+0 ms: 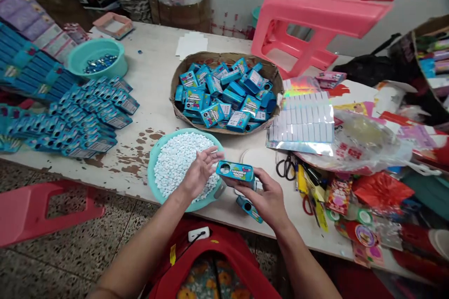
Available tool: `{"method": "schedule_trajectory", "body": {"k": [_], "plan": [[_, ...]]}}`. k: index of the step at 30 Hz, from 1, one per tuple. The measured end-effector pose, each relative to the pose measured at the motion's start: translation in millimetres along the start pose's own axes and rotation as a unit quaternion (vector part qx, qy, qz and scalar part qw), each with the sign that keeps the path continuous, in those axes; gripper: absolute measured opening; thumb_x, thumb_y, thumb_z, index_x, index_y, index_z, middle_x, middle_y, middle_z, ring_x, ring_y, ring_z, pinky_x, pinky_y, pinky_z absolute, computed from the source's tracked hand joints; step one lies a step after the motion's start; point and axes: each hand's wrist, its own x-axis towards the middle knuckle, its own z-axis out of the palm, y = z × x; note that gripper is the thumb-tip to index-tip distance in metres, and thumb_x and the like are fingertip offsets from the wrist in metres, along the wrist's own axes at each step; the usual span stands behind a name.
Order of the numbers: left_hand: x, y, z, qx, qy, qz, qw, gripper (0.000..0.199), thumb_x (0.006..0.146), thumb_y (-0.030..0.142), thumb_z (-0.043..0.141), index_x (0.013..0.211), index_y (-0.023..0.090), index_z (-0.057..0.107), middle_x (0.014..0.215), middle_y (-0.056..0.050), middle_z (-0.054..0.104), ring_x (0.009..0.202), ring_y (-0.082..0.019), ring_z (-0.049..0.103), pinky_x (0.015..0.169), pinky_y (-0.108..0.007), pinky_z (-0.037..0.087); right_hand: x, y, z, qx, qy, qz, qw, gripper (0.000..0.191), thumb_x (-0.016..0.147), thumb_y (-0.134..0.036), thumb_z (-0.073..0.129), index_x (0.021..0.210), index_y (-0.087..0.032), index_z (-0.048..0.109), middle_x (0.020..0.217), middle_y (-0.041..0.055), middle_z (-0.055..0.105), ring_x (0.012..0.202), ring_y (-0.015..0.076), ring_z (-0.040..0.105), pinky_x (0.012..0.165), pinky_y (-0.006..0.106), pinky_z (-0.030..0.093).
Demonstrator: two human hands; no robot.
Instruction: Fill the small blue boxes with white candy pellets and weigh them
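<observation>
My right hand (268, 196) grips a small blue candy box (235, 171), tilted, with a round hole showing in its top. Beside the box's left end, my left hand (203, 173) is palm up with its fingers apart, over the right side of a teal basin (151, 168). White candies (178, 159) fill that basin. Another blue box (249, 209) lies on the table below my right hand. Behind the basin, a cardboard tray (224, 130) holds a heap of blue boxes (212, 114).
Rows of blue boxes (87, 117) and a teal bowl (117, 63) stand at the left. A pink stool (315, 9) lies at the back right. Scissors (286, 168), markers and plastic bags (368, 142) crowd the right side. The table's front edge is near my arms.
</observation>
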Motion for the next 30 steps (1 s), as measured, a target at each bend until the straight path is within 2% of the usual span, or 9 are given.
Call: {"method": "schedule_trajectory", "body": {"k": [4, 9, 14, 16, 19, 23, 25, 27, 30], "plan": [[12, 12, -15.8, -0.122, 0.057, -0.062, 0.989, 0.056, 0.087, 0.059, 0.038, 0.109, 0.014, 0.062, 0.111, -0.013, 0.063, 0.098, -0.022, 0.06, 0.081, -0.032, 0.047, 10, -5, 23, -0.057, -0.012, -0.027, 0.998, 0.034, 0.073, -0.034, 0.071, 0.104, -0.023, 0.062, 0.096, 0.0032, 0.067, 0.089, 0.0218, 0.061, 0.08, 0.034, 0.047], [17, 6, -23.5, -0.133, 0.098, -0.103, 0.981, 0.039, 0.088, 0.045, 0.046, 0.093, 0.012, 0.065, 0.09, -0.01, 0.066, 0.072, -0.015, 0.061, 0.066, -0.026, 0.047, 18, -2, 39, -0.06, -0.022, -0.008, 0.998, 0.035, 0.073, -0.035, 0.071, 0.105, -0.023, 0.063, 0.096, 0.0028, 0.067, 0.088, 0.0215, 0.06, 0.079, 0.034, 0.047], [3, 30, -32.3, 0.075, 0.149, 0.005, 0.986, 0.027, 0.085, 0.037, 0.05, 0.093, 0.015, 0.065, 0.101, -0.01, 0.065, 0.098, -0.021, 0.059, 0.09, -0.033, 0.043, 13, -4, 39, 0.063, -0.01, 0.066, 0.996, 0.036, 0.069, -0.037, 0.074, 0.1, -0.021, 0.063, 0.096, 0.0031, 0.067, 0.088, 0.0221, 0.061, 0.081, 0.035, 0.048], [-5, 46, -32.8, 0.239, 0.114, 0.082, 0.961, 0.026, 0.081, 0.028, 0.055, 0.103, 0.019, 0.065, 0.117, -0.008, 0.061, 0.115, -0.023, 0.05, 0.101, -0.035, 0.035, 12, 0, 44, 0.125, 0.004, 0.092, 0.988, 0.037, 0.068, -0.036, 0.075, 0.099, -0.02, 0.063, 0.095, 0.0034, 0.067, 0.088, 0.0223, 0.061, 0.081, 0.036, 0.048], [-18, 68, -25.8, 0.407, -0.036, 0.135, 0.903, 0.049, 0.075, 0.018, 0.057, 0.123, 0.027, 0.056, 0.135, -0.004, 0.049, 0.126, -0.024, 0.041, 0.105, -0.037, 0.031, 15, 2, 62, 0.157, 0.017, 0.09, 0.983, 0.04, 0.067, -0.034, 0.077, 0.101, -0.021, 0.062, 0.097, 0.0036, 0.067, 0.091, 0.0227, 0.061, 0.085, 0.038, 0.048], [-33, 90, -17.7, 0.536, -0.112, 0.169, 0.82, 0.044, 0.075, 0.023, 0.062, 0.119, 0.027, 0.059, 0.119, -0.005, 0.06, 0.112, -0.025, 0.052, 0.099, -0.038, 0.038, 18, -12, 88, 0.191, -0.002, 0.043, 0.981, 0.043, 0.073, -0.033, 0.072, 0.112, -0.023, 0.056, 0.11, 0.0066, 0.063, 0.101, 0.0239, 0.06, 0.091, 0.042, 0.047], [-36, 105, -27.0, 0.567, -0.063, 0.194, 0.798, 0.036, 0.076, 0.029, 0.064, 0.112, 0.026, 0.061, 0.111, -0.005, 0.063, 0.105, -0.024, 0.056, 0.094, -0.036, 0.041, 7, -14, 85, 0.193, 0.023, 0.02, 0.981, 0.057, 0.075, -0.032, 0.069, 0.126, -0.027, 0.044, 0.128, 0.0097, 0.053, 0.115, 0.0254, 0.054, 0.096, 0.045, 0.045], [-36, 124, -51.9, 0.583, 0.05, 0.221, 0.78, 0.038, 0.076, 0.034, 0.065, 0.112, 0.025, 0.061, 0.108, -0.005, 0.064, 0.099, -0.023, 0.058, 0.089, -0.034, 0.044, -14, 1, 68, 0.152, 0.069, 0.022, 0.986, 0.075, 0.073, -0.032, 0.07, 0.136, -0.029, 0.03, 0.142, 0.0118, 0.039, 0.127, 0.0279, 0.044, 0.101, 0.05, 0.04], [-26, 155, -120.2, 0.613, 0.274, 0.234, 0.703, 0.041, 0.076, 0.04, 0.063, 0.112, 0.021, 0.058, 0.105, -0.006, 0.064, 0.095, -0.022, 0.059, 0.086, -0.035, 0.046, -58, 55, 31, 0.018, 0.176, 0.079, 0.981, 0.091, 0.064, -0.04, 0.074, 0.141, -0.026, 0.026, 0.142, 0.0151, 0.038, 0.129, 0.035, 0.039, 0.102, 0.058, 0.035]]}}
